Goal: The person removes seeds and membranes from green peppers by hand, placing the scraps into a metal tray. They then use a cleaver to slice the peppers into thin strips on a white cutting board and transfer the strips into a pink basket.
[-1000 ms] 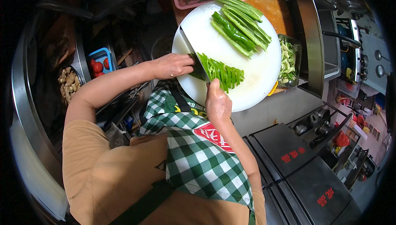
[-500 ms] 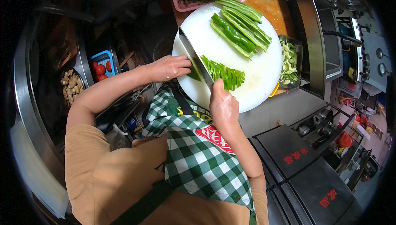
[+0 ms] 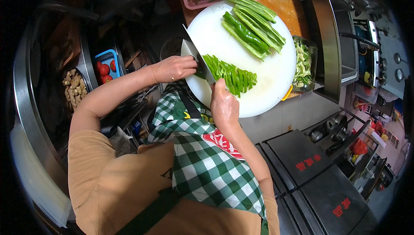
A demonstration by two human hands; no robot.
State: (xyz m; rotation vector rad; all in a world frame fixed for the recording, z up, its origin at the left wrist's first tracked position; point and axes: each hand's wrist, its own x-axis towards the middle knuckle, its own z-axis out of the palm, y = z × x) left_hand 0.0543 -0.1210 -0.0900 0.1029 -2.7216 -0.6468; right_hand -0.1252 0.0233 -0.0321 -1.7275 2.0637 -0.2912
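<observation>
My right hand [image 3: 224,105] is closed round the handle of a cleaver [image 3: 204,64], whose blade slants across the left part of a round white cutting board [image 3: 269,90]. On the blade's left, my left hand [image 3: 176,68] has its fingers curled down on a piece of green pepper [image 3: 199,75], mostly hidden by the fingers and the blade. Cut green pepper strips [image 3: 233,75] lie in a row just right of the blade. Several long green pepper halves [image 3: 254,28] rest together at the board's far side.
A pink basket [image 3: 200,4] with dark green leaves stands beyond the board. To its right is a clear tub [image 3: 311,79] of pale green scraps. Tomatoes sit in a blue basket [image 3: 106,54] at left, near ginger [image 3: 73,89]. Black-topped cabinets [image 3: 297,157] stand at lower right.
The cleaver and my right hand have shifted left toward my left hand. The row of strips has grown longer on its left, and less of the pepper piece shows.
</observation>
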